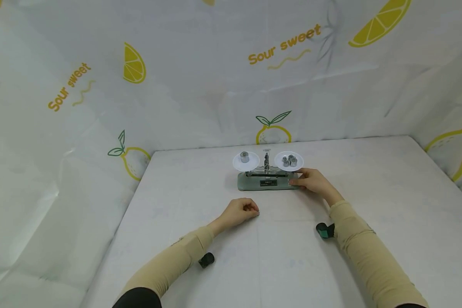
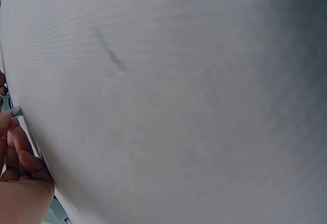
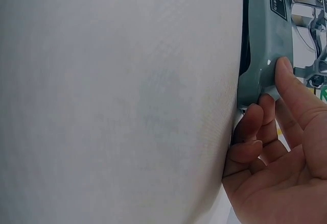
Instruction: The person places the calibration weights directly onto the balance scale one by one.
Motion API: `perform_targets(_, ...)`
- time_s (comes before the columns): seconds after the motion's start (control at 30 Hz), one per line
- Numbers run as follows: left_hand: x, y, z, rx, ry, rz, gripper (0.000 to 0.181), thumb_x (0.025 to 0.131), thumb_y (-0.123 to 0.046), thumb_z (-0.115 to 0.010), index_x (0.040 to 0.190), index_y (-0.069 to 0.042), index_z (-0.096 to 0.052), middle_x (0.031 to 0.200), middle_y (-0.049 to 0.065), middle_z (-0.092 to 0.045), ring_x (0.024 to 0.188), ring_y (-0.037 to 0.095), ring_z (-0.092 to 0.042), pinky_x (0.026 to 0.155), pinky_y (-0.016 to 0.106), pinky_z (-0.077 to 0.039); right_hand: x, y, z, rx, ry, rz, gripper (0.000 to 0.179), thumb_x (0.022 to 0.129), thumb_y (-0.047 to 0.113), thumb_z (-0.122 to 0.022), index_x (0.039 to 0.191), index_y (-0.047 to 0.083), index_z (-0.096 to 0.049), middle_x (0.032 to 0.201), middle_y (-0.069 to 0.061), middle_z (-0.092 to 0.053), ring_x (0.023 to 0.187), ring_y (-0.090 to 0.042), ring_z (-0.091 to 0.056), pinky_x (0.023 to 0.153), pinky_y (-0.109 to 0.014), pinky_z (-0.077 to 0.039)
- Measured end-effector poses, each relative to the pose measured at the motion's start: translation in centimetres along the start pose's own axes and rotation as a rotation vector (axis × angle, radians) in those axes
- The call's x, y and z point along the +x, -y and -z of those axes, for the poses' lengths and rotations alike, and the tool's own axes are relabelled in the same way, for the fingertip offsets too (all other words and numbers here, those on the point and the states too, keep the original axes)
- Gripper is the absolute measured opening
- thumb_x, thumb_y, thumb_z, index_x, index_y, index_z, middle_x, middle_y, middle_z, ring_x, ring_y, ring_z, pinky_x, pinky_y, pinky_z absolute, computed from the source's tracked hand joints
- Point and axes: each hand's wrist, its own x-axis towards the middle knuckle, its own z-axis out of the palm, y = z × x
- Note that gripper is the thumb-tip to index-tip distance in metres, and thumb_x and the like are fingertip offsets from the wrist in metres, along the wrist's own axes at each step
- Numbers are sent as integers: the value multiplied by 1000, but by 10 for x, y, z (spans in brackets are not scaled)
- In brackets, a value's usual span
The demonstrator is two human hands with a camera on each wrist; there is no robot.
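A green-based balance scale (image 1: 250, 183) stands toward the back of the table, with two white pans. One metal weight (image 1: 244, 157) sits on the left pan (image 1: 236, 164), and several smaller weights (image 1: 291, 161) are grouped on the right pan (image 1: 279, 156). My right hand (image 1: 312, 181) grips the right end of the base; in the right wrist view the thumb (image 3: 287, 73) presses its face while other fingers curl at its end. In front of the scale, my left hand (image 1: 239, 211) pinches a small grey metal piece (image 2: 17, 112) at its fingertips, low over the table.
A white cloth covers the table (image 1: 215, 282). Behind it hangs a white sheet (image 1: 200, 102) printed with lemons. Dark straps with small black parts hang by both forearms, one at the left sleeve (image 1: 165, 261) and one at the right sleeve (image 1: 365, 248).
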Motion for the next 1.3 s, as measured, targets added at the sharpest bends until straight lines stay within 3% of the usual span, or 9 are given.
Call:
perform_targets(0.23, -1, -1, 1, 0, -15, -4, 7, 87, -19, -66, 88, -13, -68, 84, 0, -65, 71, 3, -51, 68, 17, -42, 0, 0, 0, 0, 2, 0, 60, 86, 31, -66, 131, -2, -47, 77, -1, -54, 71, -14, -50, 66, -27, -41)
perform_targets(0.47, -3, -9, 10, -55, -47, 26, 6, 87, -20, -66, 90, -16, -69, 84, -1, -66, 68, 4, -52, 62, 18, -43, -1, -1, 1, 9, -1, -2, 62, 86, 31, -66, 134, -2, -45, 82, -3, -58, 72, -14, -51, 67, -27, -42)
perform_targets(0.7, 1, -21, 29, -24, -131, -51, 10, 88, -22, -65, 92, -14, -69, 91, 0, -68, 74, 5, -53, 65, 18, -44, 0, -1, 0, 10, 2, -4, 62, 85, 32, -66, 134, -1, -46, 82, -3, -58, 72, -14, -51, 67, -27, -42)
perform_targets(1.03, 6, -40, 65, -50, -247, -120, 18, 90, -22, -62, 100, -7, -67, 92, 4, -66, 73, 10, -52, 63, 19, -41, 0, -2, 0, 6, 2, -10, 64, 85, 34, -67, 134, -1, -45, 84, -5, -58, 74, -15, -51, 67, -26, -42)
perform_targets(1.3, 21, -47, 85, -45, -386, -124, 11, 90, -17, -62, 96, -9, -67, 92, 6, -68, 80, 14, -58, 69, 20, -44, -1, 0, 0, 8, 6, -5, 63, 86, 33, -66, 134, -1, -45, 84, -5, -59, 74, -15, -51, 68, -27, -42)
